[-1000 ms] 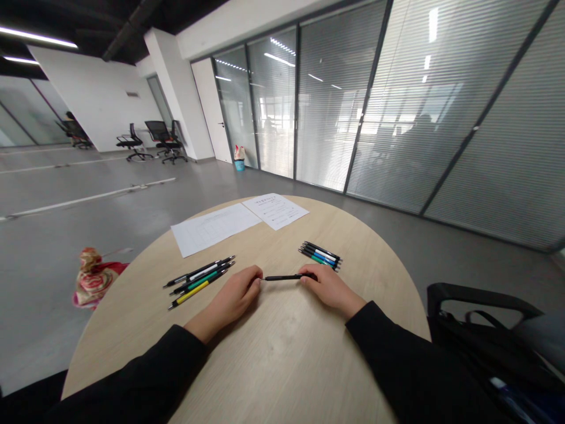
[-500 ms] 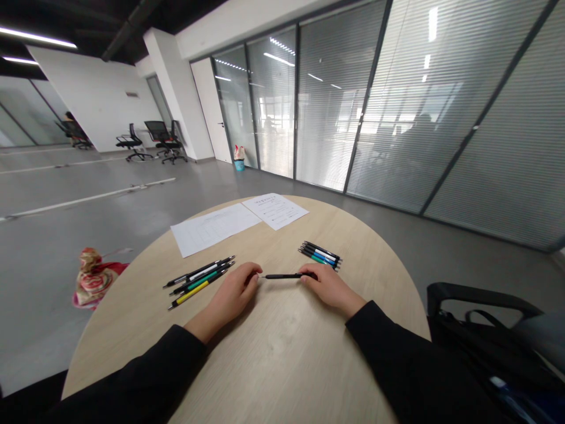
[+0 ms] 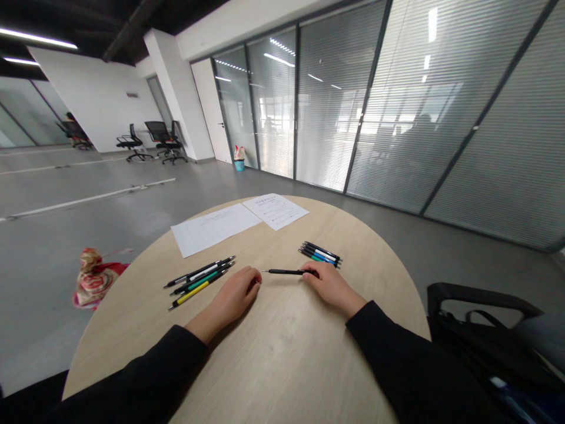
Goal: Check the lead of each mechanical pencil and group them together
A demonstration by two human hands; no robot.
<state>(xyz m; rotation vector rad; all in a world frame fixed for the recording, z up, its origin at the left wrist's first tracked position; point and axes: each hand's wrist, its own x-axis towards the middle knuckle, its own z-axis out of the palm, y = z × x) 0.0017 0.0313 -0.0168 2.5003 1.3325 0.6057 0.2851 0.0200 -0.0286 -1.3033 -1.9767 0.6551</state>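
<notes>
A slim black mechanical pencil (image 3: 286,271) with a thin pale tip is gripped at its rear end by my right hand (image 3: 329,284), its tip pointing left. My left hand (image 3: 236,294) rests with curled fingers just left of that tip, apart from it; whatever lies between thumb and fingertips is too small or hidden to make out. Beyond my right hand is a tight row of several pencils (image 3: 320,254) with black, white, blue and green barrels. Left of my left hand lie several longer-looking pencils (image 3: 200,277), black, white, green and yellow, side by side at a slant.
Two printed paper sheets (image 3: 216,227) lie at the far side of the round wooden table (image 3: 282,359). A black chair (image 3: 483,297) with a dark bag stands at the right. On the floor at left sits a patterned red and gold bundle (image 3: 95,280).
The pencil's tip has come away from my left fingers and the pencil is slightly higher in view. My left hand has drawn down a little, its fingers more curled.
</notes>
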